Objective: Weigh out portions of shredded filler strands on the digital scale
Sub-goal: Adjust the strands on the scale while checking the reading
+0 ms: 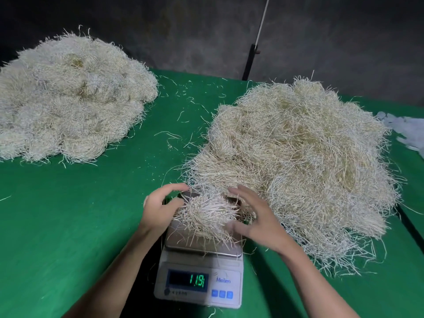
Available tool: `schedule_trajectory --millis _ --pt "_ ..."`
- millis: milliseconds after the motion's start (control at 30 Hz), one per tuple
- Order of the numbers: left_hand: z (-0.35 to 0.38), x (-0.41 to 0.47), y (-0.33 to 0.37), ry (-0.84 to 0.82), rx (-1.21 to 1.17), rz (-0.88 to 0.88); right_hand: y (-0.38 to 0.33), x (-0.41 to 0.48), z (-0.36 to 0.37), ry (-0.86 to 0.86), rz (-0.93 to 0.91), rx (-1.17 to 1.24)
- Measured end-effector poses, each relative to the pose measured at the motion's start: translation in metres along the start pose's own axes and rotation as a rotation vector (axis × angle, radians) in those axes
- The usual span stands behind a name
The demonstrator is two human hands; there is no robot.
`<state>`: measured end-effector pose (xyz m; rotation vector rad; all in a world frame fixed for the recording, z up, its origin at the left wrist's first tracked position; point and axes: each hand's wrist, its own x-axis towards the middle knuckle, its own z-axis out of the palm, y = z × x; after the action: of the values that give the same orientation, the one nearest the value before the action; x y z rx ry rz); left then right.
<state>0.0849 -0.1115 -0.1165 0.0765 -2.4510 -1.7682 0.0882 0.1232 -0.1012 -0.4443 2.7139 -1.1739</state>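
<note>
A white digital scale [199, 281] stands at the near middle of the green table, its display lit with green digits. On its steel pan [181, 239] lies a small bundle of pale shredded strands [206, 214]. My left hand [160, 205] cups the bundle's left side, fingers curved, thumb touching the strands. My right hand [254, 216] flanks the right side with fingers spread and straight. A big loose heap of strands [302, 161] lies right of the scale, touching it.
A second large heap of strands [68, 99] fills the far left of the green table [80, 214]. Stray strands litter the cloth between the heaps. White scraps [406, 129] lie at the right edge. A dark pole [250, 60] stands behind the table against a grey wall.
</note>
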Motion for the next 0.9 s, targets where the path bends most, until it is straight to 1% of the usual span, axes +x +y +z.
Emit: schedule_trajectory --millis 100,200,267,500,900 --pt "-0.006 -0.005 0.008 0.07 -0.055 0.055 -0.008 -0.005 -0.015 0.048 0.0 0.116" --pt "-0.009 -0.007 0.017 0.102 -0.074 0.091 -0.016 -0.007 -0.022 0.158 -0.041 0.213" --pt "-0.009 -0.008 0.024 0.107 -0.082 0.104 -0.021 -0.009 -0.023 0.196 -0.063 0.245" --pt "-0.008 -0.011 0.035 0.081 -0.108 0.1 -0.025 -0.011 -0.017 0.183 -0.077 0.182" --pt "-0.004 -0.014 0.039 0.073 -0.178 0.061 -0.024 -0.015 -0.018 0.174 -0.083 0.209"
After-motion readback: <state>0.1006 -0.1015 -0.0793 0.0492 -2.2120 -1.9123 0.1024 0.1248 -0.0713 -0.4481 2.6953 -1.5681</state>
